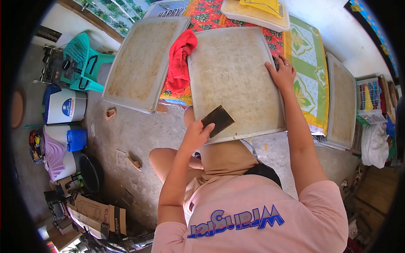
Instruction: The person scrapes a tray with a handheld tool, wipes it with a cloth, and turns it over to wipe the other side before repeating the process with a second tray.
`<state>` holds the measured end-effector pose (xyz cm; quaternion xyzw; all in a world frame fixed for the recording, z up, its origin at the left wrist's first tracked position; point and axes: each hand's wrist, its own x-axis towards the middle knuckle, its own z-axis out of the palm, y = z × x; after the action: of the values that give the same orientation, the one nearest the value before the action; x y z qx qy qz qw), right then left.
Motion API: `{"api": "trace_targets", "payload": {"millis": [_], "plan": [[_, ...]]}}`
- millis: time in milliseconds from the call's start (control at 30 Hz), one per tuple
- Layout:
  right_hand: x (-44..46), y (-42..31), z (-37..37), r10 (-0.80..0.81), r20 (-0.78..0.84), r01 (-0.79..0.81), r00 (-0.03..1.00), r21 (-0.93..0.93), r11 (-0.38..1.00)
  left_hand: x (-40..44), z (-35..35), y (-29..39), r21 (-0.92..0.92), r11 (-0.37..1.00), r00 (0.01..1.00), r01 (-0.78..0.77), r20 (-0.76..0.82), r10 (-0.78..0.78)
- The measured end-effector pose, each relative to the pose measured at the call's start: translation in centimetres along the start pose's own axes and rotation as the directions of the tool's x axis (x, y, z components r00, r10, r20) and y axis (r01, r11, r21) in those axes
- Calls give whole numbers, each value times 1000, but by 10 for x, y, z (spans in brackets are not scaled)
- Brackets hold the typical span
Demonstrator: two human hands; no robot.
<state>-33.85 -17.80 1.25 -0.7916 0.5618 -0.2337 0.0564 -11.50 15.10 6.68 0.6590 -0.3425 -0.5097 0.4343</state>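
My left hand (195,135) is closed around a black flat rectangular scraper (218,122), with the thumb on top. It is over the near left corner of a stained, pale metal baking tray (232,80). My right hand (282,73) grips that tray's right edge, with the fingers partly hidden and something dark beside them. The tray overhangs the table's near edge, above my lap. A crumpled red cloth (181,63) lies along its left side, between it and a second stained tray (141,63).
The table has a red patterned cloth (206,16) and a green-and-white one (301,63). A lidded white container (253,14) with a yellow object (265,5) stands at the back. More stacked trays (341,101) are at right. A teal chair (90,61) and boxes (99,215) stand at left.
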Motion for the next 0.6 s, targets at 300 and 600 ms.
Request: {"api": "trace_targets", "payload": {"millis": [300,600], "plan": [[0,-2,-2,7,10,-7,1000,2,1000,0,-1,-1,29,999,997,37,68,-39],[0,-2,-2,5,9,-5,1000,1,1000,3,-2,-8,9,1000,999,15,34,-15]]}}
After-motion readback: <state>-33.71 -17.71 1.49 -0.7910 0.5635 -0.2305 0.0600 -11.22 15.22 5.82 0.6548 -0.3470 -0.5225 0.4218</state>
